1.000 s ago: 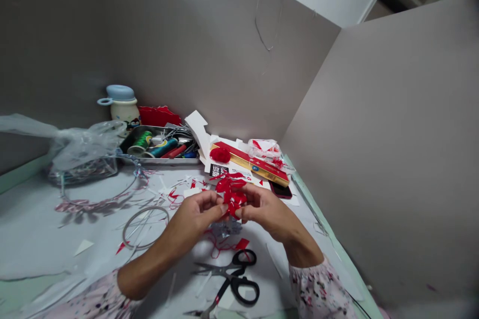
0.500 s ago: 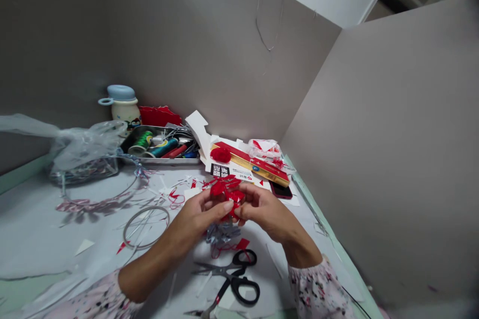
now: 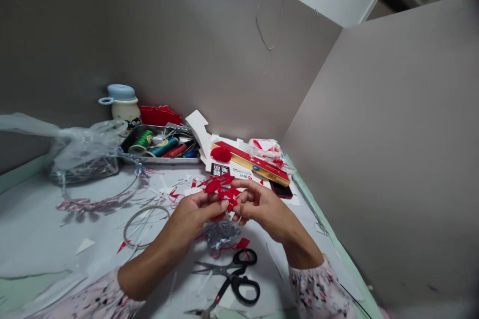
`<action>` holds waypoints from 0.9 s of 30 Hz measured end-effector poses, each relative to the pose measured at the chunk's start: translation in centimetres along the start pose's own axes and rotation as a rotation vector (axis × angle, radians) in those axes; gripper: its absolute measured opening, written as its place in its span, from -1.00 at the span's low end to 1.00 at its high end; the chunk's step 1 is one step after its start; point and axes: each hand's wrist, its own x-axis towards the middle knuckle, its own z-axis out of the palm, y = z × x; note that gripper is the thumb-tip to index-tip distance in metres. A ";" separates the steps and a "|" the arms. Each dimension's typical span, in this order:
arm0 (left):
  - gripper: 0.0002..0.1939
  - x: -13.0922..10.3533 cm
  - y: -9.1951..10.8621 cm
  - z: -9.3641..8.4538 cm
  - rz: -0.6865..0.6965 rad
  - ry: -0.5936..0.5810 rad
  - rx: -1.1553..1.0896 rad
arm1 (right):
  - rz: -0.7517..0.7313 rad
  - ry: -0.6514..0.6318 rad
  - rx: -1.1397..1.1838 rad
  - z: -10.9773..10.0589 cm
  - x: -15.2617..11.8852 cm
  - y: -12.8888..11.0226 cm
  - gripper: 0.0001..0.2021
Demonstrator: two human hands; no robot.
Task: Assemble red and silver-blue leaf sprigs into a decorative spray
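Between my two hands, above the middle of the table, is a bright red flower-like ornament point(image 3: 223, 191) with several shiny petals. My left hand point(image 3: 200, 212) is closed on its left side, thumb across the front. My right hand point(image 3: 258, 204) pinches its lower right edge with thumb and fingertips. Just below my fingers there is a bundle of silvery-blue strips point(image 3: 220, 234); whether it joins the red piece is hidden. Black-handled scissors point(image 3: 228, 270) lie nearer to me, over a pair of pliers point(image 3: 215, 304).
A wire ring point(image 3: 125, 227) and a decorated hoop point(image 3: 92, 204) lie left. Behind stand a metal tray point(image 3: 175, 161) of thread spools, a plastic bag point(image 3: 86, 144) and a bottle point(image 3: 125, 109). A red-and-gold box point(image 3: 258, 164) and a phone point(image 3: 280, 190) are back right, near grey partitions point(image 3: 392, 134).
The red ornament has shifted slightly left and turned in my hands. My right fingers have loosened and spread a little. More of the silvery-blue bundle shows beneath.
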 end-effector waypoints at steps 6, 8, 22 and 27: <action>-0.76 -0.3 0.1 0.0 0.042 -0.026 -0.003 | -0.004 -0.015 0.022 -0.5 0.0 0.2 -0.57; -0.76 -0.3 0.1 -0.1 0.052 -0.044 0.001 | 0.000 -0.021 0.029 -0.5 0.0 0.1 -0.60; -0.70 -0.3 -0.3 0.1 0.099 -0.095 0.100 | -0.031 -0.078 -0.041 -0.7 -0.5 -0.4 -0.70; -0.65 -0.2 -0.9 0.2 0.132 -0.160 0.183 | -0.077 -0.103 0.033 -0.2 0.1 0.5 -0.79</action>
